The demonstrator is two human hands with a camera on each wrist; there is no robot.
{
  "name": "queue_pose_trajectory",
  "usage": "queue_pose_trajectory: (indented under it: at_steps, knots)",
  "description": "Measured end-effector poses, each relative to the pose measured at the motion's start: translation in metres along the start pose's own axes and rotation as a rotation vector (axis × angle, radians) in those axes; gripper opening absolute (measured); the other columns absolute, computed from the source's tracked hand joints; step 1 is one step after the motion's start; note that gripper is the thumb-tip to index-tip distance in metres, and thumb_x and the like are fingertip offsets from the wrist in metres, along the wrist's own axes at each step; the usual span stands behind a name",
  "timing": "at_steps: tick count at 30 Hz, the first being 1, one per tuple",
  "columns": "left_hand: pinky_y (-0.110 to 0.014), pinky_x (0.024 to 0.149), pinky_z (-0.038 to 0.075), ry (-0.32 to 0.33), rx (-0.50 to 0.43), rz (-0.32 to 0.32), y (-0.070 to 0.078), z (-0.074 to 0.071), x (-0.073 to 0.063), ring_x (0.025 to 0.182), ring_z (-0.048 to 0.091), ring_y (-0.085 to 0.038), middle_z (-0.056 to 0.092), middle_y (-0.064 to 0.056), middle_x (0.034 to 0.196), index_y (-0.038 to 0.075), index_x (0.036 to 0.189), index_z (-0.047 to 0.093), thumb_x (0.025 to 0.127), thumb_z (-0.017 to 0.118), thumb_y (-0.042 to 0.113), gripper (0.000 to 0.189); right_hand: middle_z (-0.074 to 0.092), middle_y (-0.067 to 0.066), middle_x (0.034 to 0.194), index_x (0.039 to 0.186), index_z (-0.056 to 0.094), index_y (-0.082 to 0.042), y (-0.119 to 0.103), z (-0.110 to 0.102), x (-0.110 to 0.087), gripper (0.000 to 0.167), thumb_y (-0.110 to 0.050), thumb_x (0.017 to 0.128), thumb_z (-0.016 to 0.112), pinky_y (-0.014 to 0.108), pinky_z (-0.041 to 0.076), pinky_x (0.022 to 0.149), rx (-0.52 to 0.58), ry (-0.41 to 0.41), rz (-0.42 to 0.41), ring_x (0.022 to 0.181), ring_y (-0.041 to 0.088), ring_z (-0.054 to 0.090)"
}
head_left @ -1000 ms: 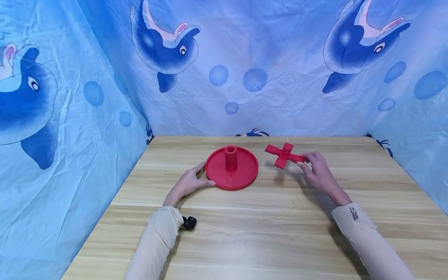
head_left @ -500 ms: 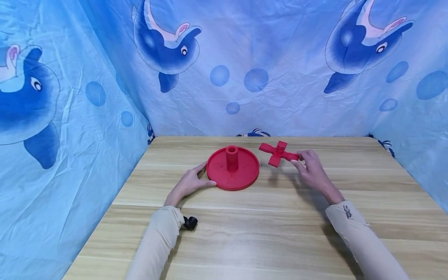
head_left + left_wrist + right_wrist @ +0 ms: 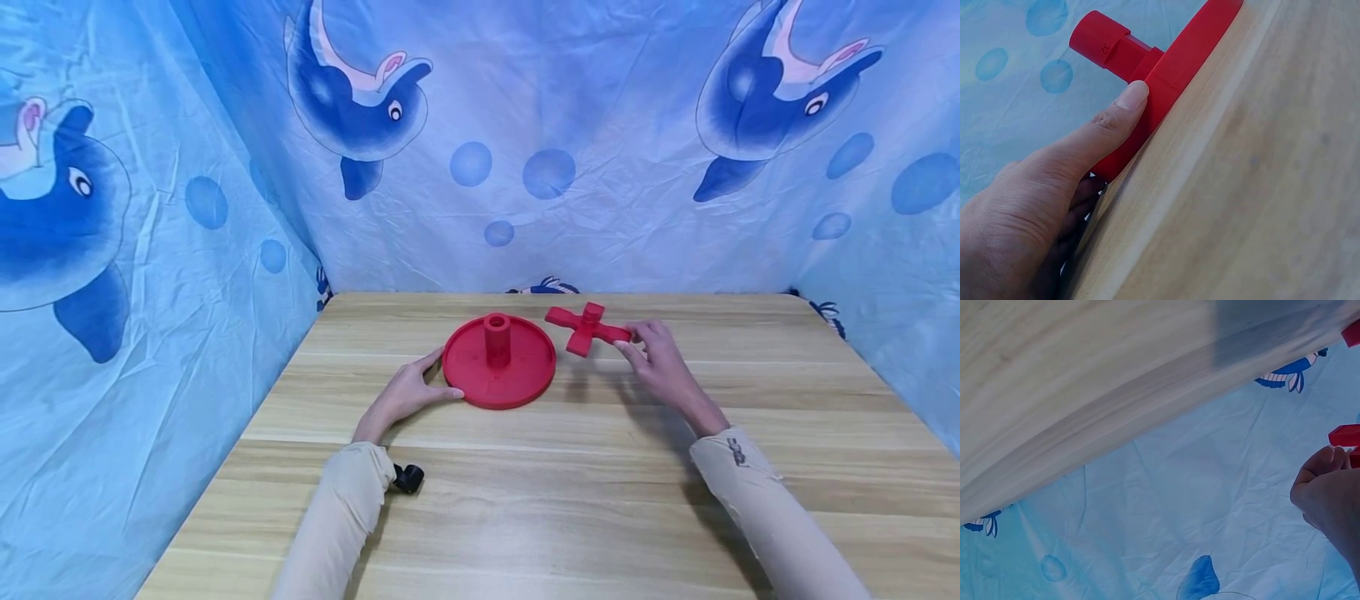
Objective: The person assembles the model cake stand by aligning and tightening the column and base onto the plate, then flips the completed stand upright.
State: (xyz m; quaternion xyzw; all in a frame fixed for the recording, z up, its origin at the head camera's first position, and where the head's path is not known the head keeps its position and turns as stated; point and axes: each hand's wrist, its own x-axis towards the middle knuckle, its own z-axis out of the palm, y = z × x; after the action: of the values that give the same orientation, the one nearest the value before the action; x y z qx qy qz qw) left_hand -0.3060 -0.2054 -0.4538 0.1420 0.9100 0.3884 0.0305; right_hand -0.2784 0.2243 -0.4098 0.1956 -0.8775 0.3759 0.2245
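Note:
A round red base (image 3: 517, 383) with a raised rim and an upright hollow post (image 3: 497, 342) sits on the table. My left hand (image 3: 402, 396) holds its left edge, thumb at the front of the rim and fingers round the far side. In the left wrist view, the thumb presses on the rim of the base (image 3: 1188, 53), and the other fingers are mostly hidden. Pinched by one arm in my right hand (image 3: 660, 367) is a red cross-shaped piece (image 3: 588, 327) with a short knob at its centre. It hangs above the table, right of the base and apart from it.
The wooden table (image 3: 525, 508) extends in front of both hands. Blue cloth (image 3: 600, 233) with printed dolphins hangs behind it and along both sides. A small black device (image 3: 408, 478) is at the left wrist.
My right hand has carried the cross-shaped piece leftward, closer to the round base. My left hand and the base have stayed in place.

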Motion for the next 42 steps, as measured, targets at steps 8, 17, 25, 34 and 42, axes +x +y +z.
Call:
queue_pose_trajectory:
  at_steps: [8, 17, 25, 34, 42]
  knots:
    - [-0.053, 0.114, 0.038, 0.002, 0.009, 0.015, -0.001, -0.001, 0.000, 0.143, 0.043, -0.032, 0.044, -0.015, 0.158, 0.019, 0.162, 0.038, 0.078, 0.085, 0.060, 0.105, 0.058, 0.026, 0.104, 0.116, 0.065, 0.014, -0.005, 0.003, 0.003, 0.024, -0.002, 0.099, 0.068, 0.045, 0.039, 0.079, 0.015, 0.000, -0.010, 0.101, 0.040, 0.049]
    - [-0.053, 0.115, 0.036, -0.003, -0.002, 0.007, 0.000, -0.001, -0.001, 0.146, 0.039, -0.032, 0.042, -0.014, 0.160, 0.019, 0.163, 0.037, 0.078, 0.086, 0.059, 0.105, 0.058, 0.024, 0.111, 0.121, 0.064, 0.012, -0.012, 0.003, 0.007, 0.027, -0.007, 0.102, 0.066, 0.049, 0.042, 0.084, 0.021, -0.054, 0.033, 0.104, 0.038, 0.049]
    - [-0.054, 0.115, 0.036, 0.001, -0.011, 0.007, 0.000, -0.001, -0.002, 0.145, 0.039, -0.032, 0.042, -0.015, 0.160, 0.019, 0.162, 0.037, 0.079, 0.086, 0.058, 0.104, 0.058, 0.026, 0.114, 0.125, 0.063, 0.014, -0.022, 0.004, 0.010, 0.032, -0.010, 0.105, 0.062, 0.048, 0.045, 0.085, 0.053, -0.101, 0.066, 0.105, 0.038, 0.050]
    - [-0.054, 0.115, 0.037, -0.003, -0.012, 0.008, -0.002, 0.001, -0.002, 0.147, 0.037, -0.032, 0.041, -0.013, 0.161, 0.020, 0.163, 0.036, 0.079, 0.085, 0.060, 0.105, 0.059, 0.023, 0.110, 0.124, 0.064, 0.014, -0.029, 0.007, 0.011, 0.029, -0.008, 0.105, 0.062, 0.047, 0.048, 0.084, 0.096, -0.104, 0.050, 0.101, 0.036, 0.053]
    - [-0.054, 0.114, 0.038, 0.007, -0.017, 0.015, -0.001, 0.001, -0.002, 0.145, 0.040, -0.032, 0.043, -0.013, 0.160, 0.020, 0.162, 0.038, 0.078, 0.086, 0.058, 0.105, 0.060, 0.017, 0.105, 0.120, 0.068, 0.009, -0.036, 0.008, 0.012, 0.023, -0.007, 0.104, 0.062, 0.035, 0.047, 0.079, 0.181, -0.147, 0.058, 0.094, 0.029, 0.053]
